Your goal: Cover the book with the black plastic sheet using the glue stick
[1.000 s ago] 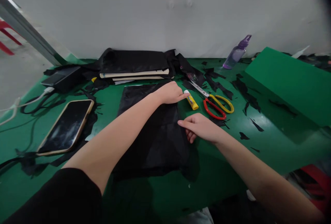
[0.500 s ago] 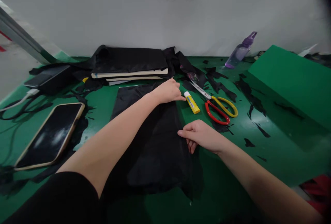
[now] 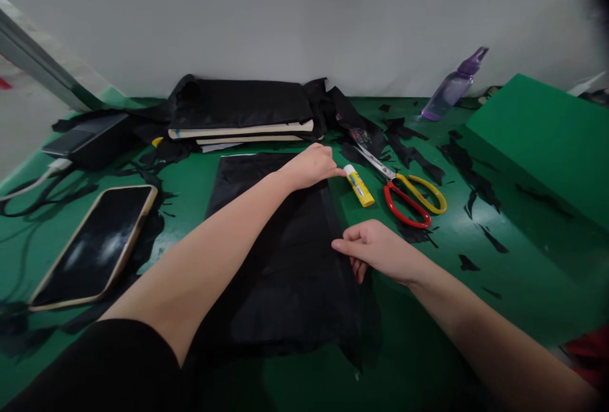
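A phone (image 3: pixel 92 247), red-and-yellow scissors (image 3: pixel 409 193), a purple bottle (image 3: pixel 454 85) and a green block (image 3: pixel 547 139) lie around.

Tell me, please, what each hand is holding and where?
Neither grips anything: left hand and right hand press the right edge of the black sheet.

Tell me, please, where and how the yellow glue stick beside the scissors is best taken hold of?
Probably pinch the glue stick across its yellow barrel from above: it lies flat on the green table, white cap toward the left hand, with the scissors close on its right.
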Tool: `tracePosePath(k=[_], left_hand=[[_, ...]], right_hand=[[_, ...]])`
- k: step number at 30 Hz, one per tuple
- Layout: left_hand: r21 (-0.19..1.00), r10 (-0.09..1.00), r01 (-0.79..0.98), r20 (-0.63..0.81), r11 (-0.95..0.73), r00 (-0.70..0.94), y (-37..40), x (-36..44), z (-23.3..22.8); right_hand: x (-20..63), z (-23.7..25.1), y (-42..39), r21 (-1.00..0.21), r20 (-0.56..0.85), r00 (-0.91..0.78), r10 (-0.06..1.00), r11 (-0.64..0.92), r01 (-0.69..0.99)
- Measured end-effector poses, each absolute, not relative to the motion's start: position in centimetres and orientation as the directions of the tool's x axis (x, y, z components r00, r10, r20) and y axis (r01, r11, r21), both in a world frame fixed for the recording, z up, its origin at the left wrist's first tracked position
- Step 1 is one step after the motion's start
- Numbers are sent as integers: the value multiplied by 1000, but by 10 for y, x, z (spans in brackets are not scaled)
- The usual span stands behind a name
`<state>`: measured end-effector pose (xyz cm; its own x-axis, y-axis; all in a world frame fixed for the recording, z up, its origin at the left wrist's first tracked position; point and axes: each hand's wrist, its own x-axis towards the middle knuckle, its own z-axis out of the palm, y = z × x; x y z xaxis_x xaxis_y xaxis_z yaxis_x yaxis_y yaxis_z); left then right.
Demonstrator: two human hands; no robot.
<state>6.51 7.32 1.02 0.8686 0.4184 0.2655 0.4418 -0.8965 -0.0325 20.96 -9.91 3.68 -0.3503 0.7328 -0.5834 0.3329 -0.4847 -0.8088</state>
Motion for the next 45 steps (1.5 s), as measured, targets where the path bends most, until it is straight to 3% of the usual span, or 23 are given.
tracePosePath(k=[8,17,23,25,28,34,39,45], left_hand=[[152,463,438,297,-886,835,73,65,9],[84,427,421,294,-903,855,69,67,11],[328,539,433,403,-840,740,81,62,15],[347,572,460,397,-817,717,87,59,17],[282,556,480,367,-831,746,95,59,18],[8,452,471,297,-882,841,104,68,20],[16,449,459,236,-888,862,110,71,15],[-71,427,451,217,-890,878,108,65,11]], right_hand=[[211,36,-99,-821,-561,-350,750,-449,353],[210,35,-99,-814,-570,-352,743,-451,366],[210,34,-100,-817,-566,-361,741,-447,365],[210,35,-100,-820,-562,-361,744,-442,365],[210,35,-100,-821,-557,-360,749,-429,377],[209,35,-99,-824,-552,-366,749,-423,377],[208,33,-99,-822,-558,-369,743,-437,365],[208,33,-100,-827,-546,-355,759,-421,373]])
